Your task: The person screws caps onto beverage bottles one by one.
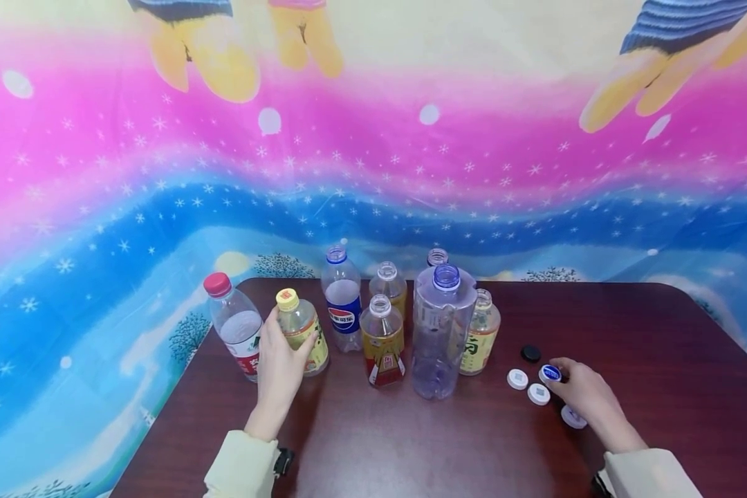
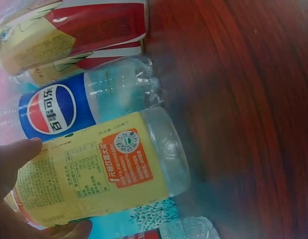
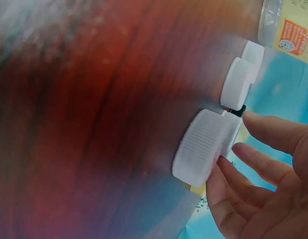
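My left hand (image 1: 283, 360) grips a yellow-labelled bottle (image 1: 312, 339) with a yellow cap; in the left wrist view, thumb and fingers lie on either side of its label. To its left stands a bottle (image 1: 239, 325) with a red cap. My right hand (image 1: 588, 394) pinches a blue-topped bottle cap (image 1: 550, 373) between thumb and fingertips, low over the table. Around it lie white caps (image 1: 517, 379) (image 1: 538, 394), a black cap (image 1: 531, 353) and a pale purple cap (image 1: 574, 416), which shows large in the right wrist view.
Several uncapped bottles stand mid-table: a Pepsi bottle (image 1: 344, 315), red-and-gold labelled bottles (image 1: 383, 349) (image 1: 389, 280), a tall purple bottle (image 1: 436, 353) and a yellow-labelled bottle (image 1: 481, 339). Another bottle neck (image 1: 437, 257) shows behind the purple one. A printed cloth (image 1: 373, 173) hangs behind the dark table (image 1: 411, 449).
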The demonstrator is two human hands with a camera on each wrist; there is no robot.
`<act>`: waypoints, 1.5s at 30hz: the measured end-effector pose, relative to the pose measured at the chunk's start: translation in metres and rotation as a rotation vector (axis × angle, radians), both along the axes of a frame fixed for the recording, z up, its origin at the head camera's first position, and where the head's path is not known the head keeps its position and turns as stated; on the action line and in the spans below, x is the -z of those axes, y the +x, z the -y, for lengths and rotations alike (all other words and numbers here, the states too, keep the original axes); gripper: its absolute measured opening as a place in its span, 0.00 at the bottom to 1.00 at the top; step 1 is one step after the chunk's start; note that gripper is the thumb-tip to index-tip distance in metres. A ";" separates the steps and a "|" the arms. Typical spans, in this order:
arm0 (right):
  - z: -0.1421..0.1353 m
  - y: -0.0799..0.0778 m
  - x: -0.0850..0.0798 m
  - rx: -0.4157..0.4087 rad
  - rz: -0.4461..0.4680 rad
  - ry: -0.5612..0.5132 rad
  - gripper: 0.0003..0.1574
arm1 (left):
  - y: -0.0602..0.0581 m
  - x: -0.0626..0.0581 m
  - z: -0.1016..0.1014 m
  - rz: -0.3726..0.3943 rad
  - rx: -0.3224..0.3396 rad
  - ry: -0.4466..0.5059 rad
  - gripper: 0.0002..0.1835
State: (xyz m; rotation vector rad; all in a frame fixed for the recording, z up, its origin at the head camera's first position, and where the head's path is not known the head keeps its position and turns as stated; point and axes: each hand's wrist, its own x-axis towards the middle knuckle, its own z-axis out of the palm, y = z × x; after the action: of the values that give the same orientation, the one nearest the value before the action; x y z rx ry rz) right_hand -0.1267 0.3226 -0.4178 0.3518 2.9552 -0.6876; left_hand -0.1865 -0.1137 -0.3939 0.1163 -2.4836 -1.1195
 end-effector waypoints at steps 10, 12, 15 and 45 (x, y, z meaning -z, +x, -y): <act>0.000 -0.001 0.002 -0.005 0.012 -0.010 0.26 | -0.012 0.005 0.000 0.032 0.000 0.009 0.43; -0.001 -0.001 0.002 -0.005 0.006 -0.011 0.25 | -0.014 0.007 0.000 0.029 -0.001 0.002 0.43; -0.002 -0.001 0.004 -0.012 0.000 -0.016 0.25 | -0.015 0.008 -0.001 0.026 -0.009 -0.005 0.44; -0.005 0.001 0.003 -0.022 -0.013 -0.049 0.24 | 0.011 0.001 -0.027 -0.327 0.047 -0.016 0.42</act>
State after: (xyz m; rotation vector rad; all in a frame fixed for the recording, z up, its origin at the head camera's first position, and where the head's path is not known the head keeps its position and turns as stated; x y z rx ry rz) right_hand -0.1261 0.3279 -0.4210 0.3122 2.9435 -0.7606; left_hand -0.1759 -0.0869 -0.3946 -0.1223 -2.2131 -1.0432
